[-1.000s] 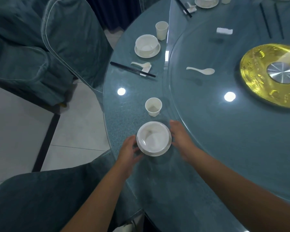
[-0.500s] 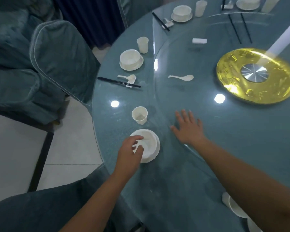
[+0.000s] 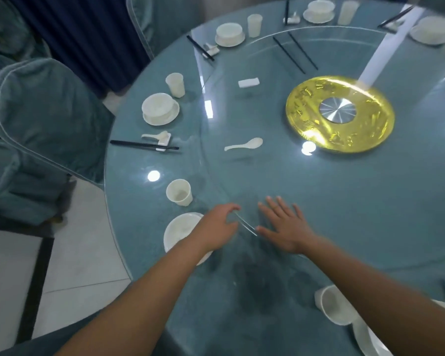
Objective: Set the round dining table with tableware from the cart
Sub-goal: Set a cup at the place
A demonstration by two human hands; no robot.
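Left hand (image 3: 220, 223): fingers curled at turntable edge (image 3: 244, 224), grip unclear | Right hand (image 3: 285, 226): flat, empty | Spoon (image 3: 244, 144): likely light, brittle, slick; take by handle.

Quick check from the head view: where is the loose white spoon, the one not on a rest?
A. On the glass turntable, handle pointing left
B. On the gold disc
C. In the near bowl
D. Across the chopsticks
A: the loose spoon lies alone on the glass turntable, its handle pointing left, apart from the gold disc.
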